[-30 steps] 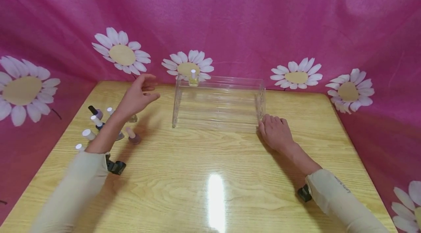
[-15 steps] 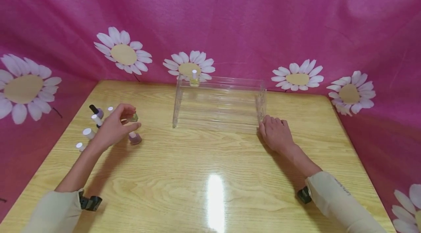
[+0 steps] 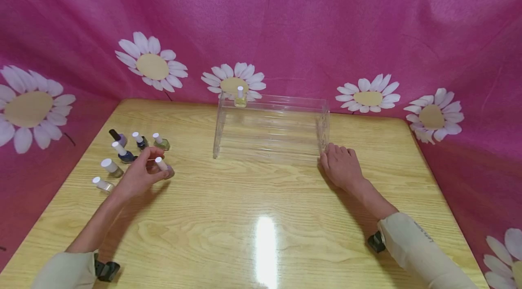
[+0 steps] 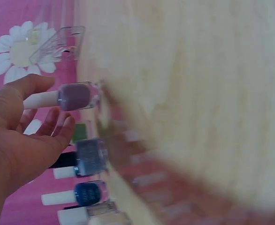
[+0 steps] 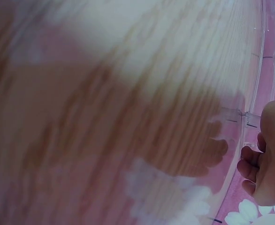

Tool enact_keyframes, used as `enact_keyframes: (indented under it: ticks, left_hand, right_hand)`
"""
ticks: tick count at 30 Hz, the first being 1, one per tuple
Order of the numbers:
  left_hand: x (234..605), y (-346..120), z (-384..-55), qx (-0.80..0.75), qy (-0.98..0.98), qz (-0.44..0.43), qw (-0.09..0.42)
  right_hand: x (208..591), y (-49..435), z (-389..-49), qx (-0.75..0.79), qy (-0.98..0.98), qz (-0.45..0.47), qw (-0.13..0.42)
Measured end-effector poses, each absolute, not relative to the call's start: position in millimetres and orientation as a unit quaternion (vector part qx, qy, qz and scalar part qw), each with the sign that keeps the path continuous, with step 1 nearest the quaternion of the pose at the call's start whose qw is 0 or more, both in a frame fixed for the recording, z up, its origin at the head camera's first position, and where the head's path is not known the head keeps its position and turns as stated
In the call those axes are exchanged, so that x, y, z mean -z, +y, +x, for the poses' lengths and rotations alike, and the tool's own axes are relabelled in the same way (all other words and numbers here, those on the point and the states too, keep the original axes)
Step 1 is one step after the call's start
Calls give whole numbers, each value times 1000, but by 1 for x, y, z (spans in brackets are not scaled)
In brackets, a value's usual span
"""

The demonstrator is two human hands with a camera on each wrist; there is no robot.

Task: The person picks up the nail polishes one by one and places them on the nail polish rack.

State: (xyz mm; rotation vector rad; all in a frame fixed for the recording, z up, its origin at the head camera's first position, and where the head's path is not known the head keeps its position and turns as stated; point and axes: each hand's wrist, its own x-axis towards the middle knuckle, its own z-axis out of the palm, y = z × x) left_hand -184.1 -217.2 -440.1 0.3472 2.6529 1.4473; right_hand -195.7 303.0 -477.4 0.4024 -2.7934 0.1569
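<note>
In the head view my left hand [image 3: 140, 173] surrounds a mauve nail polish bottle [image 4: 75, 97] with a white cap, which stands upright on the table. Its thumb lies on one side and the fingers on the other, with space still showing between the fingers and the cap in the left wrist view. My right hand [image 3: 342, 164], fingers curled, holds the right front corner of a clear acrylic tiered rack [image 3: 269, 153]; its exact contact is partly hidden. A yellowish nail polish bottle [image 3: 240, 98] stands on the rack's top tier at the left.
Several more nail polish bottles stand at the table's left: a green one [image 3: 161, 142], a dark one [image 3: 140, 141], a black-capped lilac one [image 3: 118, 137], a navy one [image 3: 126, 155] and white-capped pale ones [image 3: 112, 168]. A pink daisy-print curtain [image 3: 293, 31] hangs behind the table.
My left hand has come down and back from beside the rack, passed over the green bottle and now surrounds the mauve bottle. My right hand stays at the rack's corner.
</note>
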Motion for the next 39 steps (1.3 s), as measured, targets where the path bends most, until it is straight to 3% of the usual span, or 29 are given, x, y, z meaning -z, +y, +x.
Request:
enact_keyframes:
  ticks: [12, 21, 39]
  left_hand:
    - [457, -214, -184, -462, 880, 106, 28]
    - [456, -207, -187, -499, 859, 111, 16]
    - [416, -148, -224, -566, 807, 167, 20]
  right_hand:
    - [476, 302, -197, -54, -977, 136, 153]
    - [477, 303, -199, -57, -985, 117, 114]
    - [478, 303, -197, -61, -983, 119, 128]
